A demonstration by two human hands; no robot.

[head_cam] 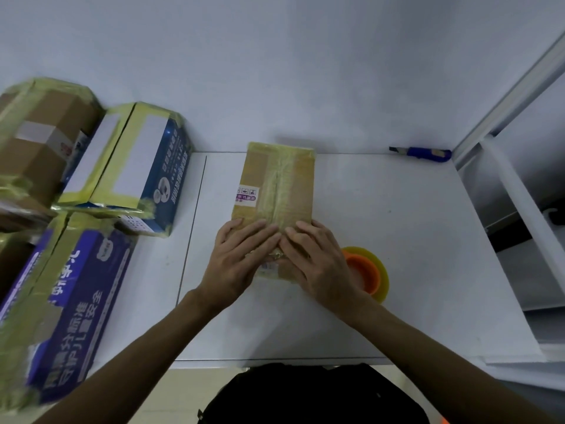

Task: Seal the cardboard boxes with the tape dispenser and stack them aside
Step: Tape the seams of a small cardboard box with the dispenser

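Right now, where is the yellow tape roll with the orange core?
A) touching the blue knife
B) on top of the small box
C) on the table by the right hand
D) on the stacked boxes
C: the tape roll lies on the table, partly hidden behind the right hand pressing the small box.

- We see the cardboard box (301, 191) as matt brown paperboard, with glossy, wrinkled yellowish tape down its middle and a smooth paper label (247, 195) on it.
- The table (397, 240) looks smooth, white and matt to us, with faint scuffs.
- The tape roll (379, 270) is shiny translucent yellow film on an orange plastic core.
- The knife (423, 153) has a blue plastic body.
- The blue printed boxes (76, 316) look like smooth coated card, banded with crinkled, shiny tape.
- The brown box (39, 142) is plain matt cardboard.
- The wall (275, 71) is matt white.
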